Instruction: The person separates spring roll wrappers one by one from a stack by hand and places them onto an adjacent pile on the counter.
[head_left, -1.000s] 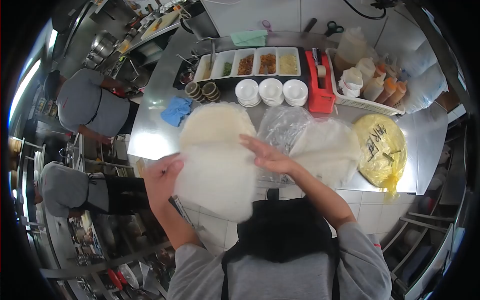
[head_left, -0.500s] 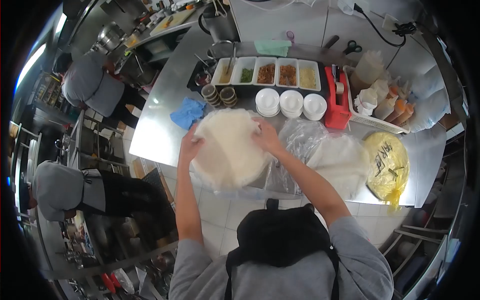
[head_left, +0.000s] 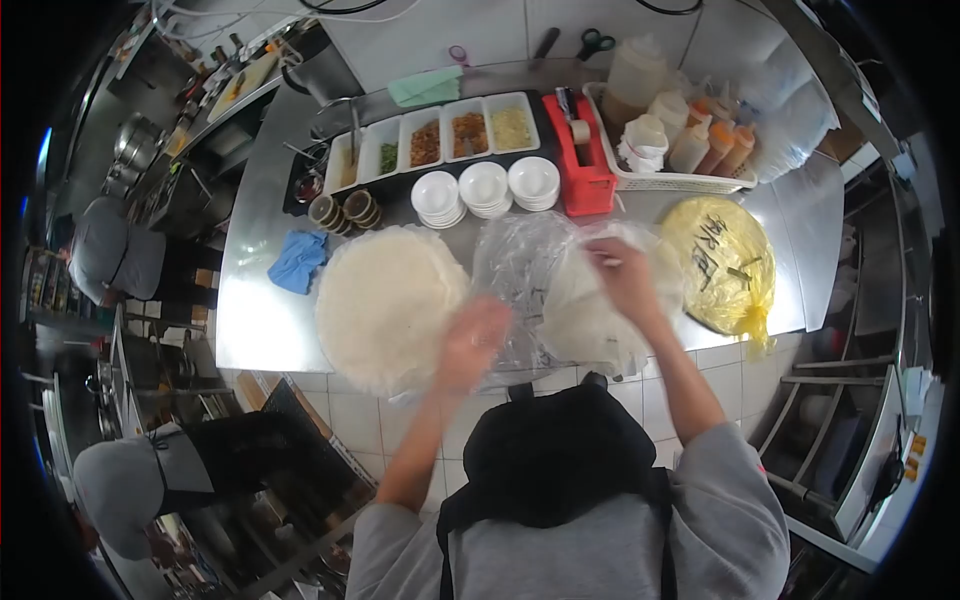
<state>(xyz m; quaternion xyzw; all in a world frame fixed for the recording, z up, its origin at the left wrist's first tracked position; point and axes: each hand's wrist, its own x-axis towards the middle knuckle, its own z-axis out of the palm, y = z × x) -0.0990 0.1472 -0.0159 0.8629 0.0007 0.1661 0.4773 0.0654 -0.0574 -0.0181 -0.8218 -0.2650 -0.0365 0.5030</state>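
Note:
A round stack of thin white sheets (head_left: 390, 310) lies at the left front of the steel table. My left hand (head_left: 476, 340) is beside its right edge, smeared by motion, so its fingers cannot be made out. My right hand (head_left: 622, 270) is over a second pile of white sheets (head_left: 592, 320), its fingers pinched on the upper edge of a sheet. Clear plastic (head_left: 510, 265) lies between the two piles. Right of the second pile rests a yellow plastic bag (head_left: 715, 265) with dark writing.
Behind are stacked white dishes (head_left: 484, 188), food trays (head_left: 425, 145), a red tape dispenser (head_left: 584, 170) and a basket of bottles (head_left: 680, 182). A blue cloth (head_left: 297, 262) lies at left. Two people (head_left: 120, 480) stand at the left.
Both hands have left the left stack and moved right, the right hand onto the second pile. The left stack now lies flat. The camera view has shifted too.

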